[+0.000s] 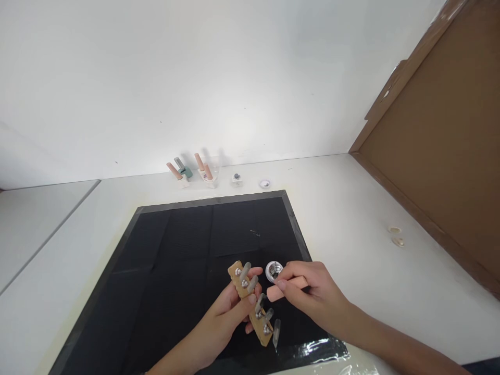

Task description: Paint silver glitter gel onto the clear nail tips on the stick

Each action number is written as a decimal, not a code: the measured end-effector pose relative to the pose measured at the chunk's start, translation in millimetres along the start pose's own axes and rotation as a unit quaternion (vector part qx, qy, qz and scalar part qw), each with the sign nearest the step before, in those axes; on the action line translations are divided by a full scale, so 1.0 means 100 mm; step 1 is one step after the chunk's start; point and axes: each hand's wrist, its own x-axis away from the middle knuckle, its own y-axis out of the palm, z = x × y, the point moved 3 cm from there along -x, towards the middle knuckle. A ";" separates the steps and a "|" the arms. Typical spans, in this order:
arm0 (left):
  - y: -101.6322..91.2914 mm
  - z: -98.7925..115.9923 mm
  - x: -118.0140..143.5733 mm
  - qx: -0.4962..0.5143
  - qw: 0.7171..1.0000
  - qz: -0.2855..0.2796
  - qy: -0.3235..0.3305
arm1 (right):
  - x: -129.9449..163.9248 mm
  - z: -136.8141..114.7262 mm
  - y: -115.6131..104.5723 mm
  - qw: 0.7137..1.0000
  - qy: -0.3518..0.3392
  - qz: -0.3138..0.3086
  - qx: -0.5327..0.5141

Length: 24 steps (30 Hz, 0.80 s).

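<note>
My left hand (230, 311) is closed around a tan strip-shaped nail-tip holder (245, 289) with silver balls along it. Several greyish false nails (253, 284) stand out from the balls on its right side. Between the fingers of my right hand (308, 284) is a peach-coloured nail polish cap (275, 293), close to the holder; whether a brush is attached is hidden. Just beyond those fingertips sits a small round pot (274, 270) with dark shiny flakes inside. I cannot tell whether the fingers touch it. One false nail (276, 330) shows at the holder's lower end.
A black mat (175, 260) with grey taped edges covers the white table (344, 208). Along the back stand polish bottles (182, 179), a small clear jar (236, 180) and a white dish (264, 184). Two small pale pieces (397, 241) lie by a cardboard panel (441, 156).
</note>
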 end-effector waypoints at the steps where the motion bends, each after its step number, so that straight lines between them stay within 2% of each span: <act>1: 0.00 0.00 0.00 -0.001 1.000 0.002 0.000 | 0.01 -0.02 0.00 0.999 -0.029 0.004 0.021; 3: -0.01 0.00 -0.01 0.001 1.000 0.005 0.001 | 0.02 -0.05 0.01 0.992 -0.106 0.012 0.065; 5: -0.01 0.00 -0.02 0.010 1.000 0.004 0.000 | 0.03 -0.09 0.01 0.973 -0.199 0.029 0.112; 7: -0.01 0.00 -0.02 0.021 1.000 0.004 -0.005 | 0.05 -0.15 0.02 0.944 -0.279 0.049 0.169; 11: 0.00 0.02 -0.01 0.043 0.999 0.013 -0.015 | 0.08 -0.26 0.02 0.880 -0.381 0.061 0.278; 15: 0.02 0.04 0.00 0.060 0.998 0.022 -0.028 | 0.08 -0.29 0.02 0.854 -0.421 0.050 0.301; 24: 0.00 0.04 0.00 0.083 0.995 0.024 -0.044 | 0.07 -0.24 0.04 0.845 -0.444 0.024 0.297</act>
